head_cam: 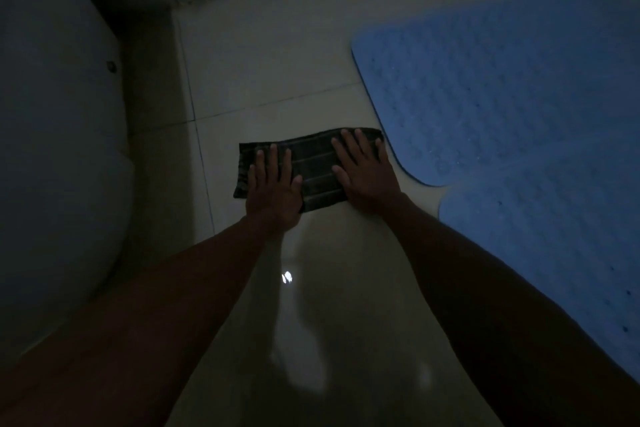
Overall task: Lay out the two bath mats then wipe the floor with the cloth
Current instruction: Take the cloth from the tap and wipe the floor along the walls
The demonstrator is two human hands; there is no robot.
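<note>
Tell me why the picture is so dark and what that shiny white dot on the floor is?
Head view: the room is dimly lit, so both arms look nearly black. The dot is glare, a light reflecting off the glossy floor. The dark cloth and blue mat show soft detail; edges curve from the wide lens.

No readable text, label, brand, number or sign anywhere in dim frame: none on cloth (pixel 308 168), mat (pixel 519 107), floor tiles (pixel 277 45).
</note>
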